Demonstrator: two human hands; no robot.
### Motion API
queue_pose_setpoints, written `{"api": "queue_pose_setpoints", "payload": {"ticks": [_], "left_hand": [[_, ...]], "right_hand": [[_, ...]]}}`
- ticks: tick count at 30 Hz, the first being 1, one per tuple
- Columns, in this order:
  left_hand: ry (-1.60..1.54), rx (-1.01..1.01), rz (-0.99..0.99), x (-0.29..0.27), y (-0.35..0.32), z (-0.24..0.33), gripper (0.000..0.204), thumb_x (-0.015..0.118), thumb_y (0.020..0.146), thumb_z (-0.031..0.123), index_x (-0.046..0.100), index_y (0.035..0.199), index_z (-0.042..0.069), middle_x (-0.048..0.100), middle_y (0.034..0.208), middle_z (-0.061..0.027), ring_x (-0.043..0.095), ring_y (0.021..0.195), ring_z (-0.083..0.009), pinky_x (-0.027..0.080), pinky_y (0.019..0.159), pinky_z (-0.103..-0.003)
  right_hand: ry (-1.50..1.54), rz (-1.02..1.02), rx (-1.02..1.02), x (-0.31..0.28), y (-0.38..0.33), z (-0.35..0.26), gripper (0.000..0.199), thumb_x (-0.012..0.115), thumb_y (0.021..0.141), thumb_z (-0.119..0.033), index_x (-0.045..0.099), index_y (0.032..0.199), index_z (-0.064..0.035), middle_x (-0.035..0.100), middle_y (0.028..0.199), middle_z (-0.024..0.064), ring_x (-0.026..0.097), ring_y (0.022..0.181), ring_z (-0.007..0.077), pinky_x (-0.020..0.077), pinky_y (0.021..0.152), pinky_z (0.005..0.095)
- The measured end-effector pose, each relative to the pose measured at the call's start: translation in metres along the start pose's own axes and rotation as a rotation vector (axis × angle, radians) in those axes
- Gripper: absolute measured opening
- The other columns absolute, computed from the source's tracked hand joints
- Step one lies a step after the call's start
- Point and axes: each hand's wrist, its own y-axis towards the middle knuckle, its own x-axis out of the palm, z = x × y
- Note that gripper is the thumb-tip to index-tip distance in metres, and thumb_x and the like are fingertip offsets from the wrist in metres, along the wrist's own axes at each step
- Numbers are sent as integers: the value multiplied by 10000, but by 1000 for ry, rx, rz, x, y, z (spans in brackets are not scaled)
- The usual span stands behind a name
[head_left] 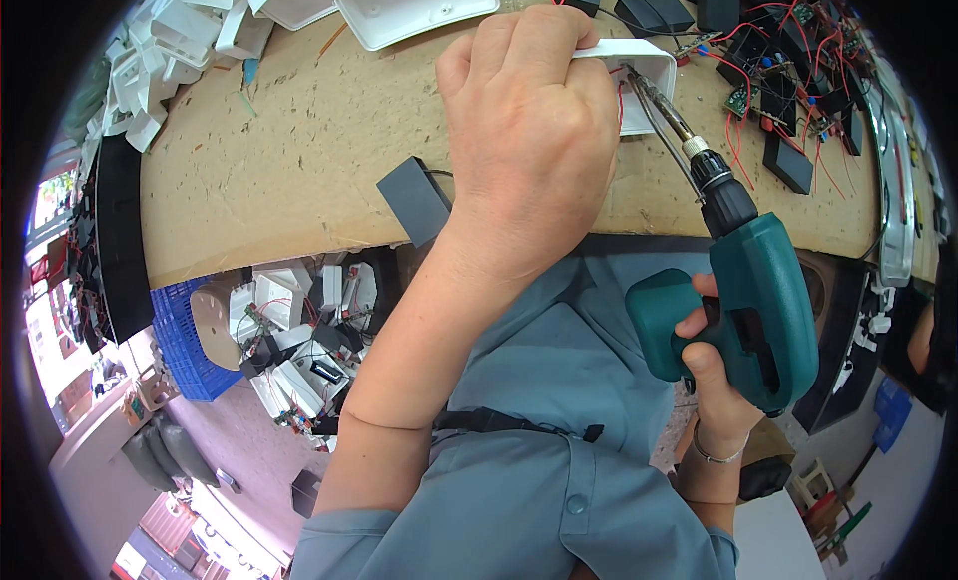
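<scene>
My left hand (pixel 534 131) is closed over the near-left side of a white plastic housing (pixel 654 71) on the workbench, its fingertips hidden behind the knuckles. A red wire shows inside the housing. My right hand (pixel 723 386) grips a green soldering gun (pixel 768 301) by its handle, fingers at the trigger. Its metal tip (pixel 639 79) points into the housing, with a thin feed tube running alongside; whether the tip touches anything I cannot tell. Below my left wrist lies a black box (pixel 414 201) with a dark cable, partly over the bench's near edge.
Several black boxes, red wires and small circuit boards (pixel 738 101) lie tangled at the right. White housings (pixel 419 11) sit at the far edge, with a heap of white casings (pixel 190 31) at far left. A blue crate (pixel 195 341) and wired white parts (pixel 299 371) are below the bench.
</scene>
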Motion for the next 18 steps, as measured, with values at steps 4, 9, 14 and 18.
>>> {"api": "queue_pose_setpoints", "payload": {"ticks": [4,9,14,18], "left_hand": [[-13,-11,-3,1,-1,-1,62,538,633,33,551,664,-19,531,870,-74,491,841,-233,333,742,-360],[-14,-11,1,0,-1,0,60,534,634,31,554,665,-17,530,865,-74,490,834,-230,333,741,-360],[-91,-70,-2,12,-3,1,60,541,632,31,555,666,-17,529,865,-73,489,828,-231,332,743,-359],[-161,-116,7,18,-4,0,75,585,612,53,551,638,-9,530,860,-78,490,823,-237,333,746,-362]], "right_hand": [[-62,-7,7,-2,-3,0,635,724,691,-170,406,1187,68,551,1055,208,556,703,129,459,648,243],[-10,16,50,-1,-9,-3,656,733,684,-193,405,1188,68,549,1063,212,559,704,125,461,647,243],[-79,34,-81,-7,-15,4,654,732,686,-280,433,1143,80,557,1044,202,564,672,126,458,642,240],[-10,110,-25,-2,-16,-6,666,728,682,-332,446,1119,82,566,1015,188,564,638,132,452,614,230]]}}
